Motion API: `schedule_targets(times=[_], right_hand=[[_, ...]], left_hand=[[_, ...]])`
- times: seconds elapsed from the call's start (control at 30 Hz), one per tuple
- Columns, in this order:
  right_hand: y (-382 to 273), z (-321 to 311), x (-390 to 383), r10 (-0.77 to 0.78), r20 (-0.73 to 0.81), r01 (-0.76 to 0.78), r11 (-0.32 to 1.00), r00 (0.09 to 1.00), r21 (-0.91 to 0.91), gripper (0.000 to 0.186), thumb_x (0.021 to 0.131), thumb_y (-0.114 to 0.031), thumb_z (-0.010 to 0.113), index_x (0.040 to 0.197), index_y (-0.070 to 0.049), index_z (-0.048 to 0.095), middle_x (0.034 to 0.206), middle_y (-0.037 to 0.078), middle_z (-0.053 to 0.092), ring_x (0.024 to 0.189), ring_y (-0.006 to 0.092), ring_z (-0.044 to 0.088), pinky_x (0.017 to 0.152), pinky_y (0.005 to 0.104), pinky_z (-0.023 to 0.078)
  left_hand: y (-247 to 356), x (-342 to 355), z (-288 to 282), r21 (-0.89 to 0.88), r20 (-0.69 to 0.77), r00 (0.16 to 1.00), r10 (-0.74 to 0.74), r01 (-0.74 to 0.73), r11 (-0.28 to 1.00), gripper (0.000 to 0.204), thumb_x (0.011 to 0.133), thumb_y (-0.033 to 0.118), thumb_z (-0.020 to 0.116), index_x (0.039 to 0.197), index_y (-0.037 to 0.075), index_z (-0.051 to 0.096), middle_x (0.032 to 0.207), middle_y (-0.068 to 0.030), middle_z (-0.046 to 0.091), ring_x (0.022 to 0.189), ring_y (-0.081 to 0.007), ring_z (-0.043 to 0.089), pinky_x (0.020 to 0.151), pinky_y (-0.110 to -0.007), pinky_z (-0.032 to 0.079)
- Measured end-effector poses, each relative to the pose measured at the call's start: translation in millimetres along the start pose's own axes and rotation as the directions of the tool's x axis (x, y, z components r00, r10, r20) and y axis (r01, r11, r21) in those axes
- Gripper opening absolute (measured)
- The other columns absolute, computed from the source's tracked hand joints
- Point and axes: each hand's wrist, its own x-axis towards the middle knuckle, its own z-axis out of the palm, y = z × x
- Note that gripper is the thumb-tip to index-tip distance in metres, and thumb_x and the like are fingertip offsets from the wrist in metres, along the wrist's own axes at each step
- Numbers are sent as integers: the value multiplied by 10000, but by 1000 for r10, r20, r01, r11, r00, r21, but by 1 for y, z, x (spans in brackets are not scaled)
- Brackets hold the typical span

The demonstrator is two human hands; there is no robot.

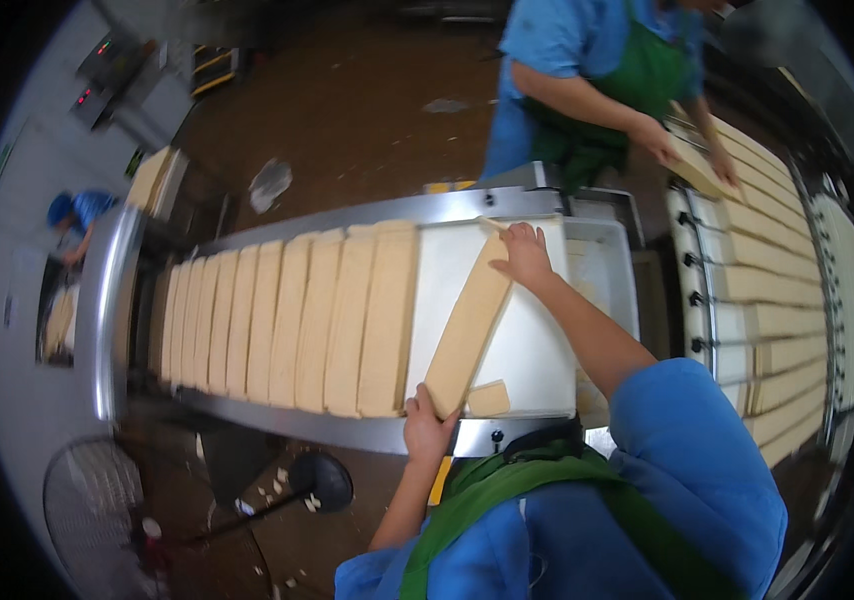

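A long, pale beige slab (470, 325), dough-like and layered, lies at a slant over the white conveyor belt (537, 370). At its near end, my left hand (429, 430) grips the slab with fingers along the side edge. My right hand (527, 256) holds the far end, thumb on top and fingers round the edge. A small cut piece (489, 398) of the same material rests on the belt beside the near end. To the left, a row of similar slabs (342, 320) lies crosswise, side by side; the closest one is apart from the held slab.
Metal rails (347, 428) border the belt. A white tray (607, 290) with scraps stands at its right end. Across from me, a co-worker in a green apron (637, 90) handles a slab over another conveyor (777, 270). A fan (92, 510) stands at the lower left.
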Motion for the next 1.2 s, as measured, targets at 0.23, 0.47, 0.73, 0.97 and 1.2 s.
schedule_targets(times=[0.23, 0.47, 0.73, 0.97, 1.2], right_hand=[[63, -17, -145, 297, 142, -316, 695, 944, 646, 918, 589, -282, 827, 1331, -46, 340, 1077, 215, 529, 1086, 379, 507, 917, 404, 442], [96, -44, -218, 290, 88, -302, 881, 953, 365, 999, 514, -290, 855, 1361, -163, 341, 1171, 205, 461, 1004, 364, 564, 863, 420, 468], [210, -146, -280, 462, -137, -349, 805, 876, 481, 963, 505, -279, 853, 1344, -199, 387, 1175, 147, 469, 1064, 352, 516, 881, 419, 456], [343, -150, -318, 509, -232, -224, 682, 829, 696, 865, 674, -424, 746, 1366, -71, 366, 1326, 203, 439, 1194, 329, 462, 980, 380, 388], [375, -112, -306, 821, -309, -800, 554, 480, 228, 842, 836, -583, 496, 1373, 40, 314, 1386, 323, 310, 1311, 475, 252, 1103, 489, 177]], left_hand=[[1, 24, 9, 170, 26, 999, 33, -37, 985, 931, 630, 222, 809, 1372, 70, 266, 1081, -306, 467, 953, -462, 539, 806, -489, 473], [68, 42, -3, 238, 184, 978, 101, -144, 961, 880, 615, 205, 813, 1322, 99, 301, 1128, -294, 460, 980, -452, 534, 824, -469, 474], [224, 17, 17, 86, 49, 934, 354, -357, 930, 870, 640, 201, 797, 1362, 155, 315, 1128, -255, 472, 1005, -441, 534, 813, -463, 482], [330, 4, 45, -35, -6, 824, 566, -566, 824, 666, 810, 213, 671, 1400, 161, 366, 1054, -172, 508, 915, -326, 576, 812, -375, 466], [387, 2, 117, -192, 49, 693, 719, -700, 688, 471, 900, 69, 485, 1361, 142, 419, 971, -183, 520, 847, -329, 547, 781, -393, 451]])
